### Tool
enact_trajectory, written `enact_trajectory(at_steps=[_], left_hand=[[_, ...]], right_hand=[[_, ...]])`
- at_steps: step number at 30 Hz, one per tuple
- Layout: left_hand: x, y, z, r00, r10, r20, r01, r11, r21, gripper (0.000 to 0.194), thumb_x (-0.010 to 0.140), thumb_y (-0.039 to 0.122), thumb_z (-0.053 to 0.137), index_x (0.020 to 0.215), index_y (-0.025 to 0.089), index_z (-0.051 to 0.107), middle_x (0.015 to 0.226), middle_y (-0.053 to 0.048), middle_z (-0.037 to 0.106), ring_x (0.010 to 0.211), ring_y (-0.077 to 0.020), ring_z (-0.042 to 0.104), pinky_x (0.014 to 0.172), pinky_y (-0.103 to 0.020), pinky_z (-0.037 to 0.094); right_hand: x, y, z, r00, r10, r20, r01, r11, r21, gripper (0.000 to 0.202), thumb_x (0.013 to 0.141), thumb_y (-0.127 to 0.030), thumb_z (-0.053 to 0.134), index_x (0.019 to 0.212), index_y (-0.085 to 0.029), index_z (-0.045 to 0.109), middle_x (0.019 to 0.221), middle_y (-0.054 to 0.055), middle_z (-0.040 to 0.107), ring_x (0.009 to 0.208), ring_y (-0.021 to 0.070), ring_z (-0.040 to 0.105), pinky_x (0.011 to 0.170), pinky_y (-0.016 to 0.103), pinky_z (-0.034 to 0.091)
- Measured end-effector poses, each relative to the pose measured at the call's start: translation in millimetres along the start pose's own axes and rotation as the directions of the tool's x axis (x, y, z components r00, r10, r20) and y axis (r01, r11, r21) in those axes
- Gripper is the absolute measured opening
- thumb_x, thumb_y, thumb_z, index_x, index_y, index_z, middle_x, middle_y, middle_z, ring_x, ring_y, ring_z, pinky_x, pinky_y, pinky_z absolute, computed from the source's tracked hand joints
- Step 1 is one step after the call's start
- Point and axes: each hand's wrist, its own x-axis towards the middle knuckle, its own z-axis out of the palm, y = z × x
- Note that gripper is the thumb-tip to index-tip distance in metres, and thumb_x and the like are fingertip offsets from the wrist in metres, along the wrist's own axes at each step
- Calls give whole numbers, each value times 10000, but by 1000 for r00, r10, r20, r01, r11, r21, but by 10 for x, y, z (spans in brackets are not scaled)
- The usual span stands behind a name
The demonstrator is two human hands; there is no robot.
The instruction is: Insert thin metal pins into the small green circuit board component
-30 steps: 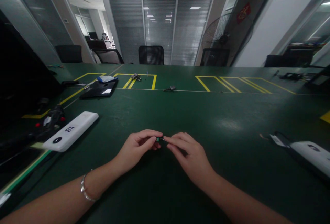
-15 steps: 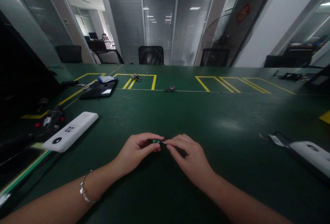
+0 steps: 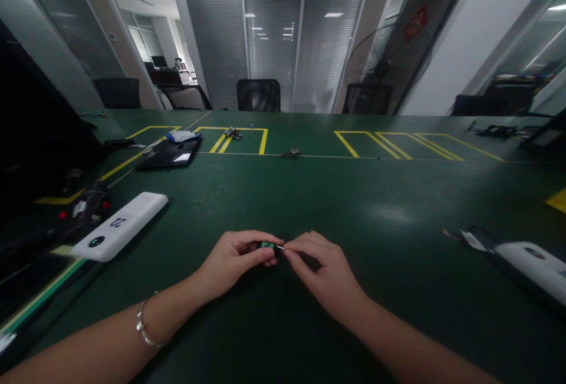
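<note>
Over the near middle of the green table (image 3: 318,189), the left hand (image 3: 236,259) pinches a small green circuit board (image 3: 267,245), apparently to steady it; the right hand (image 3: 325,263) grasps a thin metallic rod (image 3: 280,247) aimed leftward at it, presumably for fine control.

the single view looked out from the person's head, facing forward and down over a green table (image 3: 292,195). it sat near the left hand (image 3: 239,257) and right hand (image 3: 325,263), which showed just below mid-frame, the forearms (image 3: 177,304) running in from the lower edge. its wide sight carried past the table's far side to a black chair (image 3: 259,95) and a glass partition (image 3: 272,30), well off at the top.
</note>
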Motion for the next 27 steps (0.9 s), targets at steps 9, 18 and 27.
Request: enact_trajectory(at_steps=[9,18,27], left_hand=[[-8,-11,10,999,30,-44,-26,997,77,249,811,175,672,1053,131,708,949,-86,730,809,-173,650,778,-310,517],[29,-66,-53,992,121,45,-123,991,53,215,836,141,650,1043,175,701,1062,-67,669,968,-197,618,876,-333,476],[29,-122,-63,997,42,-66,-52,987,-155,262,850,132,653,1049,214,503,1009,-32,664,943,-185,649,775,-283,479]], right_hand=[[5,7,0,999,5,37,-3,999,-39,163,898,-163,562,919,-236,707,843,5,677,784,167,590,699,300,443],[-1,28,1,999,11,36,-11,1000,-3,145,893,-176,578,917,-233,709,850,5,686,797,166,599,712,298,452],[14,25,1,998,63,-14,-63,998,26,144,911,-202,561,904,-220,704,819,14,671,768,170,595,676,296,444]])
